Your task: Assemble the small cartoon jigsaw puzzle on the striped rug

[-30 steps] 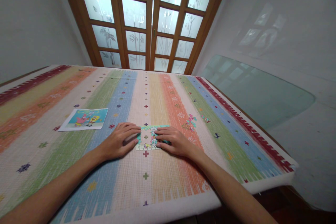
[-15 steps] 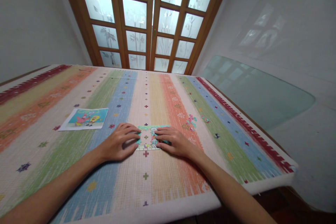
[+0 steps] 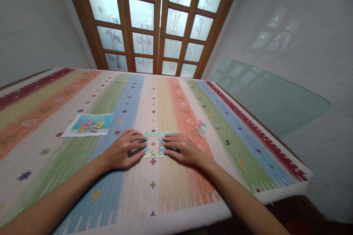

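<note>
A partly joined jigsaw puzzle (image 3: pixel 154 154) lies flat on the striped tablecloth. Its border pieces frame a gap through which the cloth and a printed cross show. My left hand (image 3: pixel 127 148) rests at the puzzle's left side, fingers apart and slightly bent, with the tips touching that edge. From the other side, my right hand (image 3: pixel 184 148) lies over the right part of the puzzle with its fingers stretched out and hides some pieces there. Neither hand grips anything that I can see.
Left of my hands lies a printed cartoon picture (image 3: pixel 92 124) on white paper. Loose puzzle pieces (image 3: pixel 201 127) are heaped to the right, with another small cluster (image 3: pixel 216 125) beside them. The tablecloth (image 3: pixel 176 187) covers the table up to its front edge.
</note>
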Demonstrator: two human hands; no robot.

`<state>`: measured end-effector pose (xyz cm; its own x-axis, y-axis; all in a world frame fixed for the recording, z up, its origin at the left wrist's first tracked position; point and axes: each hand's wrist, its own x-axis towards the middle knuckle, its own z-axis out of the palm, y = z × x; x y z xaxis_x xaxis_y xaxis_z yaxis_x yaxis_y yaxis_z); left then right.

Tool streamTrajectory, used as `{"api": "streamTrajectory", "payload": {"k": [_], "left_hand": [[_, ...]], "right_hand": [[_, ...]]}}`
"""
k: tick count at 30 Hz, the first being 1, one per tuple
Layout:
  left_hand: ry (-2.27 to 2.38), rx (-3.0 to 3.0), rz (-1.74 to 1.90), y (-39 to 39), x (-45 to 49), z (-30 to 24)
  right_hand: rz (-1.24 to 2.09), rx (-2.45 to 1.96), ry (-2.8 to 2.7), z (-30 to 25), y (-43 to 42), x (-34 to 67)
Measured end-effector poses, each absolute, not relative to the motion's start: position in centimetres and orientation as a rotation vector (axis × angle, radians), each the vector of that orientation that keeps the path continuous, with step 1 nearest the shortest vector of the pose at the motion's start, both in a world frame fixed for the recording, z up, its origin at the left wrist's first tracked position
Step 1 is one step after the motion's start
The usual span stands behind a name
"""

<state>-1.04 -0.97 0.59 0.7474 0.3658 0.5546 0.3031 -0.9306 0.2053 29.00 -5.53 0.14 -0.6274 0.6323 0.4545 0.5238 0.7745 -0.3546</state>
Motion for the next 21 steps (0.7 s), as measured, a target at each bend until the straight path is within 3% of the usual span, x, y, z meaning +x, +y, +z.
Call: {"api": "streamTrajectory", "payload": {"k": [21], "left_hand": [[0.376,3.068,0.868,-1.3,-0.6,1.7]], "right_hand": [[0.283,-0.864,-2.395,0.2,-5.5,29.0]]}}
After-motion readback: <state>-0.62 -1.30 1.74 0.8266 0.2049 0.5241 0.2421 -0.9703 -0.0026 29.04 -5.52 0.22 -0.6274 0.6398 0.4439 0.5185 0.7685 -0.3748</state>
